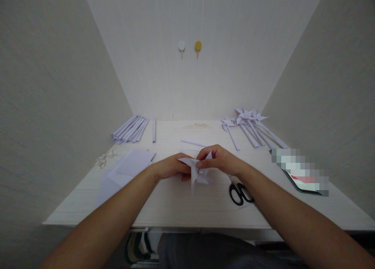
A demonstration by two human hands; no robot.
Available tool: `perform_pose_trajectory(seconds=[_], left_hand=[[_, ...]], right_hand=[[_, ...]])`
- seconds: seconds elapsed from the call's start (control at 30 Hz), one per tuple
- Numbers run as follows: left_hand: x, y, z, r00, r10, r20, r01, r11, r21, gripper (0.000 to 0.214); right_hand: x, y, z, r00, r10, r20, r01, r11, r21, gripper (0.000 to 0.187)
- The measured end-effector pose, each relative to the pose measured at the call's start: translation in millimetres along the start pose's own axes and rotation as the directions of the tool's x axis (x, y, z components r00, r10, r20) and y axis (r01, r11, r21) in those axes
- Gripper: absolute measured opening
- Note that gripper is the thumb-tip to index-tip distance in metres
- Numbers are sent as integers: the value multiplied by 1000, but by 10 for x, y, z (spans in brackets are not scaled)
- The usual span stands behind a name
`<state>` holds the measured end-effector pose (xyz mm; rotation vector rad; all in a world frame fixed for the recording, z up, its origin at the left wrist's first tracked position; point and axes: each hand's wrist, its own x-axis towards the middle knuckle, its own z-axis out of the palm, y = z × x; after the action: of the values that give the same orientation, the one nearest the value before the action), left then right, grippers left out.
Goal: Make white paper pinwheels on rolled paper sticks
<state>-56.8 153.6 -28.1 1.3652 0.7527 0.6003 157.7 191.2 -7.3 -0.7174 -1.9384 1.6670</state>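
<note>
A white paper pinwheel [197, 174] is held up over the middle of the table between my two hands. My left hand [175, 165] is closed on its left side, with some fingers hidden behind the paper. My right hand [218, 159] pinches the pinwheel near its centre, thumb pressed on the front. Black-handled scissors [240, 193] lie just below my right wrist, their blades partly covered by it. A thin paper stick [193, 143] lies on the table beyond my hands.
Rolled paper tubes [131, 129] are piled at the back left, a single tube [154, 131] beside them. Paper sheets [125, 167] and small pale bits [104, 159] lie left. Finished pinwheels on sticks [249, 122] lie back right, near a tablet-like device [301, 175].
</note>
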Motion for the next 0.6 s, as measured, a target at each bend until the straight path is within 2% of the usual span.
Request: perform_pose_trajectory(seconds=[0.1, 0.2, 0.3, 0.33, 0.37, 0.5, 0.6], left_hand=[[1, 13, 10, 999, 22, -36, -21, 1000, 15, 23], [6, 26, 7, 992, 62, -107, -59, 998, 37, 22], [22, 22, -13, 966, 123, -226, -111, 992, 63, 20], [29, 19, -19, 954, 142, -265, -127, 989, 75, 19], [36, 18, -22, 940, 161, -301, -140, 986, 88, 19], [62, 30, -11, 898, 208, -388, -165, 976, 141, 22], [78, 39, 11, 883, 229, -410, -171, 970, 173, 25]], right_hand=[[21, 12, 5, 997, -52, -51, 53, 998, 16, 22], [54, 38, -13, 968, -99, -231, 116, 991, 60, 34], [88, 71, -44, 848, -163, -504, 172, 985, -30, 33], [95, 80, -48, 816, -183, -548, 177, 982, -64, 31], [99, 86, -46, 806, -194, -559, 175, 981, -87, 30], [86, 90, 12, 873, -170, -457, 131, 985, -117, 28], [73, 89, 53, 892, -157, -423, 105, 984, -143, 26]])
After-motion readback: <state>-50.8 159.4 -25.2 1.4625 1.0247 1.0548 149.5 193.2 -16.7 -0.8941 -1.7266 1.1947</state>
